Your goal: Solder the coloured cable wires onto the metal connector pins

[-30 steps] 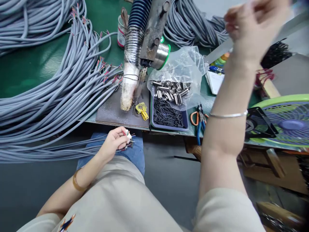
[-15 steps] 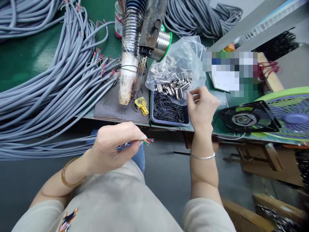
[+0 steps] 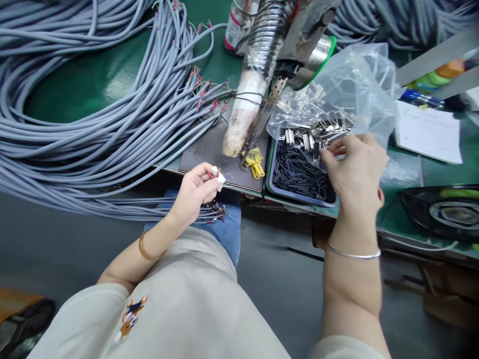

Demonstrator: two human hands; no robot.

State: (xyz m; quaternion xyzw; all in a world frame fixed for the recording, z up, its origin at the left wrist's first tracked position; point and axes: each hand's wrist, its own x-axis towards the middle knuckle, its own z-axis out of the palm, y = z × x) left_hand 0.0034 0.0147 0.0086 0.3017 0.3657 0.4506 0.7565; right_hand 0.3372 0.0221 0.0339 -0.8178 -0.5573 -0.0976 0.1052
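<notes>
My left hand (image 3: pixel 194 192) pinches thin coloured wires (image 3: pixel 229 177) between its fingertips, which have white covers on them. It is in front of the dark board, above my lap. Below it, several grey cables with connector ends (image 3: pixel 217 212) lie across my leg. My right hand (image 3: pixel 357 169) is closed in a pinch at the mouth of a clear plastic bag (image 3: pixel 374 75) of metal connectors (image 3: pixel 309 139). What its fingertips grip, if anything, is hidden. The bag rests over a tray (image 3: pixel 299 195) of short black sleeves (image 3: pixel 295 172).
Grey cables (image 3: pixel 112 129) with stripped ends cover the left side. A duct hose (image 3: pixel 243 109) and a soldering iron in a holder (image 3: pixel 267 109) hang over the dark board (image 3: pixel 202 149), near a yellow piece (image 3: pixel 255 162). A solder spool (image 3: pixel 318 60), paper (image 3: pixel 428 132) and black fan (image 3: pixel 445 212) are farther right.
The view has shifted, so the bench appears farther right. My left hand has moved forward towards the board's edge with the wires. My right hand stays at the bag, still pinched.
</notes>
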